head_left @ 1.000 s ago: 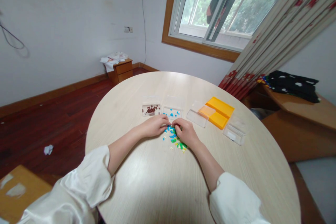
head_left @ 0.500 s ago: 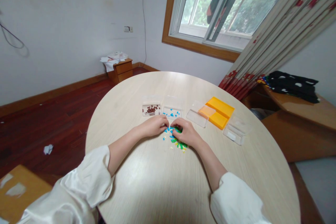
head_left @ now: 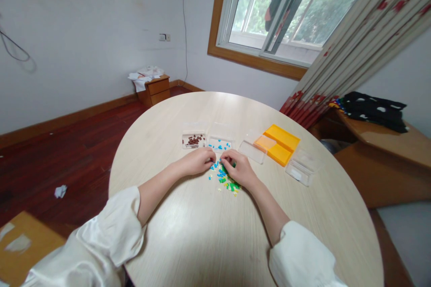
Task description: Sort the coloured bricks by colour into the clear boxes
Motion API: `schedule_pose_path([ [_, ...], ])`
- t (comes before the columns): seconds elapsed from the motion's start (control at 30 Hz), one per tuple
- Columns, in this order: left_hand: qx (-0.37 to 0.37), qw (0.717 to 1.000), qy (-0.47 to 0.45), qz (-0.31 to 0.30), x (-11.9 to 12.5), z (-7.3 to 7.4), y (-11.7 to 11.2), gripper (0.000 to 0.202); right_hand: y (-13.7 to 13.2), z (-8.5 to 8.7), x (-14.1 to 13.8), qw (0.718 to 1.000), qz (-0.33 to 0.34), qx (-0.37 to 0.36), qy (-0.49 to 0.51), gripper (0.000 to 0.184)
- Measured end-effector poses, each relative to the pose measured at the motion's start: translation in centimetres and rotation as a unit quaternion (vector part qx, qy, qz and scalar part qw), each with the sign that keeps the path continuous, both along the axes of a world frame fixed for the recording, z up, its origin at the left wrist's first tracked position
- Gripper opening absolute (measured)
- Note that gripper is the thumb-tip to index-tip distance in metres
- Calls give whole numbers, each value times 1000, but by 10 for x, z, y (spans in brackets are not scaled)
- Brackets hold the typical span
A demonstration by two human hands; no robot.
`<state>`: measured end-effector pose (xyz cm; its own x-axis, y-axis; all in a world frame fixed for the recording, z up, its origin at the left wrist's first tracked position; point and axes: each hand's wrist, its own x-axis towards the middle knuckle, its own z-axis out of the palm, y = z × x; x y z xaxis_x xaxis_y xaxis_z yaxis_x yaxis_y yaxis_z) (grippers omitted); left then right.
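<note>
A loose pile of small plastic pieces lies on the table between my hands, with blue pieces point(head_left: 221, 173), green pieces point(head_left: 232, 185) and a few pale yellow ones mixed in. At its left edge, my left hand point(head_left: 201, 161) is closed with fingertips pressed together; anything in them is too small to make out. My right hand point(head_left: 238, 168) hovers over the pile's right side, thumb and forefinger pinched, with a speck of blue at their tips. Just beyond the hands stands a clear box point(head_left: 220, 139) with several blue pieces in it.
Left of that box is another clear box point(head_left: 184, 142) holding brown pieces. To the right lie a clear lid or tray point(head_left: 252, 151), a yellow divided case point(head_left: 286, 136) and a further clear box point(head_left: 299, 175). All rest on a round wooden table point(head_left: 208, 233).
My right fingers have drawn together into a pinch and lifted slightly off the pile, uncovering more blue pieces. My left hand has hardly moved.
</note>
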<state>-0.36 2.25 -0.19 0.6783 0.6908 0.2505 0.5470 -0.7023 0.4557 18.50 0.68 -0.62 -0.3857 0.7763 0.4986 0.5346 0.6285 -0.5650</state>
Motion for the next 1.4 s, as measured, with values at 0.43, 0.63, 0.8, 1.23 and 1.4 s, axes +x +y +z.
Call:
schedule_pose_path([
  [0.43,-5,1000,17,5,-1,-1,1,15,9,-4,4,979,-152,115,77,21],
  [0.63,-3,1000,18,7,0,-2,1,13,4,-3,0,987,-46,154,3,18],
  [0.8,-11,1000,15,12,0,-2,1,13,1,-2,-1,988,-1,132,-75,18],
  [1.23,17,995,-67,67,-3,-2,4,7,1,-6,2,979,-9,60,-193,23],
  [1.4,42,988,-107,101,-4,-2,5,11,3,-10,2,988,19,62,-140,25],
])
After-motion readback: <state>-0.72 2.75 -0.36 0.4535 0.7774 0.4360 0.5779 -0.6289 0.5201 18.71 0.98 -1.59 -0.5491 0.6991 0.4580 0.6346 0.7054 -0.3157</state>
